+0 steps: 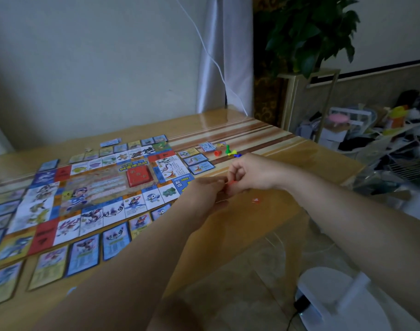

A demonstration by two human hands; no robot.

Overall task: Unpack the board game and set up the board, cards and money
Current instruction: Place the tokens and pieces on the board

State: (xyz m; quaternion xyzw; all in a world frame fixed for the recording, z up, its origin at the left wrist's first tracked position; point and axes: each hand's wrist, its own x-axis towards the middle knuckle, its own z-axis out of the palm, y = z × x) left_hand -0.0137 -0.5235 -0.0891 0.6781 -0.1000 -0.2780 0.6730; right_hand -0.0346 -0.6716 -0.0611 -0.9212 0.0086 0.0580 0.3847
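A: One board (103,187) flat on the table (252,134), one red deck (139,179) at its centre. Pawns?
B: Three pawns (227,149) past the board's far corner. Right hand (248,173) pinches a small red piece (230,184); left hand (207,193) blurred against it, grip unclear.

Glossy wood-look counter (263,137) with striped sheen along its far edge, thin printed paper board (101,185), glossy paper cards (84,256) with dark borders, small shiny plastic pawns (227,149), satiny pale curtain (213,56)

Bare table (287,149) lies right of the board (103,185) — pawns (227,149) and cards (195,160) crowd its far corner.
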